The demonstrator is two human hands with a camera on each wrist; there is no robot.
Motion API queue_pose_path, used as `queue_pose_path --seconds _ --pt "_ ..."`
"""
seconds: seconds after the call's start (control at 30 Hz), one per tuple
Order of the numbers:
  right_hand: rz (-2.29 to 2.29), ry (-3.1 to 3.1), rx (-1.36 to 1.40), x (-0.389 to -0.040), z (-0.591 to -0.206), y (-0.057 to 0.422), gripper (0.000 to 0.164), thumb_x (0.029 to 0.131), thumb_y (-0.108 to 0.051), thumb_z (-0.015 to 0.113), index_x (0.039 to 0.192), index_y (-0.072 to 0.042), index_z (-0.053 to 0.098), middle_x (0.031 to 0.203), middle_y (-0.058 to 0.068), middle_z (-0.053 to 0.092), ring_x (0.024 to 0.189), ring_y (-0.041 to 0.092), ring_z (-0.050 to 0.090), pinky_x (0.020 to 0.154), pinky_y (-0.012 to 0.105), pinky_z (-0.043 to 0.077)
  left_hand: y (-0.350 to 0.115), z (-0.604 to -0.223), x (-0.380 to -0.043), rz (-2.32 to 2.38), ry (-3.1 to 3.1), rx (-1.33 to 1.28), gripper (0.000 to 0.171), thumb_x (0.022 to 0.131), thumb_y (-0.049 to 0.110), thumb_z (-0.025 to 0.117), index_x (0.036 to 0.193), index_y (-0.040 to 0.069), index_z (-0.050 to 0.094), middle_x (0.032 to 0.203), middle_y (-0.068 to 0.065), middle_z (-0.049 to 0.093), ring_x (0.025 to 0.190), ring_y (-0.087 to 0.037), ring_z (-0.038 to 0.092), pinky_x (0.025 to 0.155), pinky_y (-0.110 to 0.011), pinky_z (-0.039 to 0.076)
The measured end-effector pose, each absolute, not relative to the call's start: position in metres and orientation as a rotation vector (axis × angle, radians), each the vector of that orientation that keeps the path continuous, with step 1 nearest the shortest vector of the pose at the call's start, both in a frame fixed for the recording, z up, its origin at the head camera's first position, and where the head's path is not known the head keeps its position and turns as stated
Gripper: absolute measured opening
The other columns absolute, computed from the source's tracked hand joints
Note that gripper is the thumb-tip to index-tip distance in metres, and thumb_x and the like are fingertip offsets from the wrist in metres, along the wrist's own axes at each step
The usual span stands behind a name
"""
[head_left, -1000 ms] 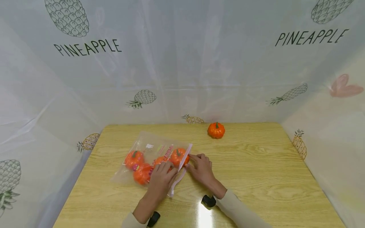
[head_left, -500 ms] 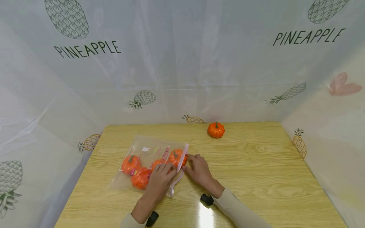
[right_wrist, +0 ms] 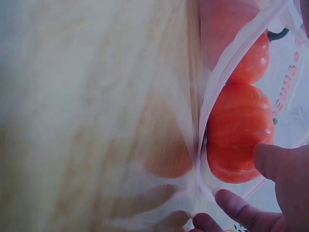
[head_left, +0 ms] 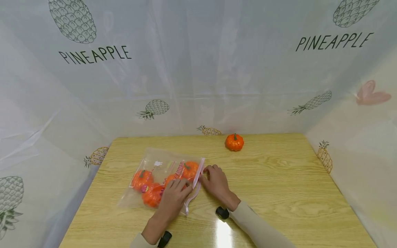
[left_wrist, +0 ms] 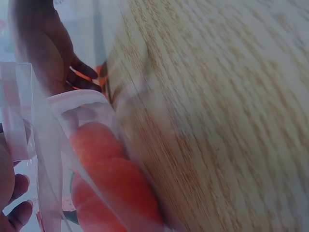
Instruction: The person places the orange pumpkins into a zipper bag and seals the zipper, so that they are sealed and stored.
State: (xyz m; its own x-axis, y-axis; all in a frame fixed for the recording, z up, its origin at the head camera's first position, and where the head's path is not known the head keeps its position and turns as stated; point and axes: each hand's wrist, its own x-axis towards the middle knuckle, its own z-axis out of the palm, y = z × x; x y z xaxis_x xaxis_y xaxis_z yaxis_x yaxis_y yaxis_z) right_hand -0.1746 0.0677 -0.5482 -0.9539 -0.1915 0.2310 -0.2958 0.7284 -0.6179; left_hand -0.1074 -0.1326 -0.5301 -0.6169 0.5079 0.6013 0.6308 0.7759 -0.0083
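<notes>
A clear zip bag with pink print lies on the table, its pink-edged mouth facing right. Inside sit several orange toy pumpkins with green stems. My left hand lies over the bag's near side and holds the upper lip of the mouth at its fingertips. My right hand is at the mouth, fingers bent loosely. In the right wrist view its thumb overlaps the pumpkin just inside the opening, and its fingers lie beside the bag's lip.
Another orange pumpkin stands alone near the back edge of the wooden table. A pale curtain printed with pineapples surrounds the table at the back and sides. A bright reflection shows near the front.
The pumpkin at the mouth has moved a little further left into the bag. The bag has shifted slightly left. My right fingers have drawn back from that pumpkin a little.
</notes>
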Motion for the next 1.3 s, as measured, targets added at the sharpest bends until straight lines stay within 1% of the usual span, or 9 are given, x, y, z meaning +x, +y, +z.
queue_pose_path --seconds 0.1,0.23,0.3,0.47,0.73,0.9,1.13,1.2,1.3 --pt "0.997 -2.788 0.375 -0.176 -0.546 0.066 0.021 0.092 -0.025 0.075 0.095 -0.004 0.072 0.082 0.004 0.056 0.076 0.023 0.053 0.070 0.038 0.044 -0.133 -0.530 -0.107 -0.286 -2.371 -0.845 0.007 0.086 0.016 0.072 0.090 0.018 0.066 0.100 0.001 0.063 0.088 -0.020 0.059 0.075 -0.034 0.047" --pt "0.999 -2.798 0.364 -0.176 -0.542 0.069 0.023 0.093 -0.027 0.076 0.095 -0.005 0.071 0.083 0.004 0.057 0.077 0.023 0.054 0.072 0.040 0.044 -0.134 -0.531 -0.108 -0.302 -2.358 -0.846 0.004 0.089 0.020 0.069 0.088 0.018 0.066 0.099 0.001 0.062 0.087 -0.020 0.058 0.074 -0.034 0.046" --pt "1.000 -2.785 0.348 -0.177 -0.540 0.073 0.023 0.093 -0.026 0.078 0.098 -0.005 0.072 0.087 0.006 0.061 0.081 0.026 0.057 0.075 0.042 0.046 -0.134 -0.531 -0.109 -0.310 -2.351 -0.846 0.005 0.091 0.022 0.066 0.088 0.019 0.066 0.099 0.001 0.061 0.087 -0.019 0.058 0.074 -0.034 0.045" --pt "0.964 -2.712 0.285 -0.191 -0.527 0.095 0.027 0.094 -0.023 0.079 0.109 -0.001 0.072 0.102 0.015 0.069 0.093 0.037 0.065 0.084 0.053 0.052 -0.135 -0.533 -0.110 -0.337 -2.351 -0.841 0.007 0.093 0.023 0.067 0.088 0.019 0.067 0.099 0.001 0.061 0.087 -0.019 0.059 0.074 -0.035 0.047" --pt "0.915 -2.559 0.150 -0.231 -0.515 0.142 0.035 0.095 -0.016 0.078 0.119 0.008 0.068 0.111 0.027 0.067 0.100 0.047 0.064 0.087 0.059 0.051 -0.136 -0.532 -0.111 -0.344 -2.359 -0.841 0.009 0.090 0.022 0.076 0.089 0.019 0.068 0.100 0.001 0.063 0.089 -0.019 0.061 0.075 -0.036 0.048" --pt "0.885 -2.509 0.081 -0.252 -0.514 0.163 0.051 0.092 -0.016 0.083 0.131 0.009 0.061 0.125 0.032 0.056 0.110 0.052 0.055 0.094 0.061 0.047 -0.136 -0.533 -0.111 -0.448 -2.358 -0.837 0.013 0.089 0.018 0.080 0.089 0.018 0.068 0.099 0.001 0.064 0.088 -0.017 0.062 0.077 -0.036 0.048" --pt "0.942 -2.680 0.076 -0.274 -0.518 0.174 0.081 0.090 -0.022 0.085 0.152 0.008 0.043 0.152 0.034 0.040 0.136 0.056 0.041 0.111 0.068 0.039 -0.135 -0.532 -0.111 -0.529 -2.352 -0.824 0.017 0.086 0.015 0.084 0.088 0.018 0.068 0.096 0.002 0.063 0.085 -0.016 0.060 0.075 -0.034 0.046" --pt "0.954 -2.737 0.073 -0.279 -0.520 0.175 0.085 0.092 -0.023 0.084 0.156 0.008 0.037 0.156 0.034 0.036 0.140 0.056 0.038 0.113 0.069 0.037 -0.135 -0.532 -0.111 -0.513 -2.354 -0.827 0.017 0.086 0.015 0.085 0.088 0.018 0.068 0.096 0.003 0.063 0.085 -0.016 0.060 0.075 -0.034 0.046" --pt "0.930 -2.795 0.072 -0.285 -0.523 0.175 0.089 0.093 -0.026 0.083 0.158 0.007 0.033 0.155 0.036 0.037 0.139 0.056 0.040 0.112 0.069 0.037 -0.134 -0.532 -0.110 -0.491 -2.353 -0.830 0.016 0.085 0.015 0.084 0.087 0.019 0.069 0.095 0.003 0.064 0.084 -0.016 0.060 0.074 -0.034 0.046"
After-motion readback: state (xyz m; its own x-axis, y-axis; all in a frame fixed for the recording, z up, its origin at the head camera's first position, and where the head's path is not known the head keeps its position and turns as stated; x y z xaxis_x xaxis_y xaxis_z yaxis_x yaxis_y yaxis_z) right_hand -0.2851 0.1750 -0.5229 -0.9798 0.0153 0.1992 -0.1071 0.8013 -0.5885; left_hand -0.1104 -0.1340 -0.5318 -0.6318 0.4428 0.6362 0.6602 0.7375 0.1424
